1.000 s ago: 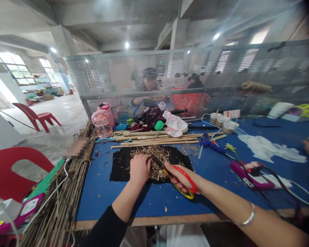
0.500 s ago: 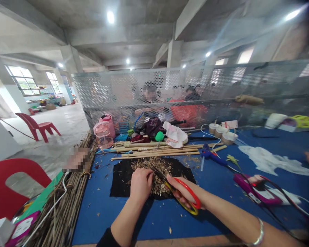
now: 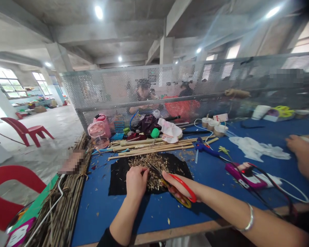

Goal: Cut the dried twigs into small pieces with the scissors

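Note:
My right hand grips a pair of scissors with red and yellow handles. Their dark blades point up and left, toward the fingertips of my left hand. That hand is closed, thumb against fingers; whatever is pinched there is too small or hidden to name. Both hands are over a heap of small dry brown-and-tan pieces, which lies on a black cloth on the blue tabletop.
Bamboo sticks lie behind the cloth. A bundle of thin stalks runs along the left edge. On the right are a blue glue gun, a white plastic bag, a purple power strip with cords, and a co-worker's hand.
The whole view has shifted slightly, with the table's front edge showing more. My hands keep nearly the same pose over the heap. More of the co-worker's arm shows at the right.

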A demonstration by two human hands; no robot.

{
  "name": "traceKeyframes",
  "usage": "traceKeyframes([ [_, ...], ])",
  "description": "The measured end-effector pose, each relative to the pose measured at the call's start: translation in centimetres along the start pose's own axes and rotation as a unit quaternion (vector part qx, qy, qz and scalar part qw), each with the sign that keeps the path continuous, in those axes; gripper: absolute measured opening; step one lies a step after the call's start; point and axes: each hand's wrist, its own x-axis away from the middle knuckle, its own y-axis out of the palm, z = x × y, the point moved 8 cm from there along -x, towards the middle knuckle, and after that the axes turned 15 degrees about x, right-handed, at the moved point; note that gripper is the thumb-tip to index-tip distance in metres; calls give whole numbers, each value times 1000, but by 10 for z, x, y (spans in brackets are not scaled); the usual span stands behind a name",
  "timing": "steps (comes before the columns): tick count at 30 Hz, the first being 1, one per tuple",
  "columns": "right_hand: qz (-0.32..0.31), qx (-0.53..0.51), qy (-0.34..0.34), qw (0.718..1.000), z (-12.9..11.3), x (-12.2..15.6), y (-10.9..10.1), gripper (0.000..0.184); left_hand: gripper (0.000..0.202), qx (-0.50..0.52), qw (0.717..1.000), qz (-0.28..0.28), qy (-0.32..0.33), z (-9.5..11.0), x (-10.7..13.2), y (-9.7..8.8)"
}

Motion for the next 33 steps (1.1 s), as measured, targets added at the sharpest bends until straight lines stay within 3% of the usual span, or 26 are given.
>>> traceKeyframes([
  [9, 4, -13, 25, 1000, 2, -2, 0, 57, 19, 36, 997, -52, 40, 6, 2, 13],
  [18, -21, -46, 21, 999, 9, -1, 0, 60, 17, 1, 1000, 7, -28, -5, 0, -1],
  [27, -17, -52, 7, 998, 9, -2, 5, 58, 15, 34, 997, -44, 52, 10, 3, 12],
  [33, -11, -49, 24, 998, 7, -1, 5, 60, 18, 16, 998, -46, 46, 10, 4, 12],
])
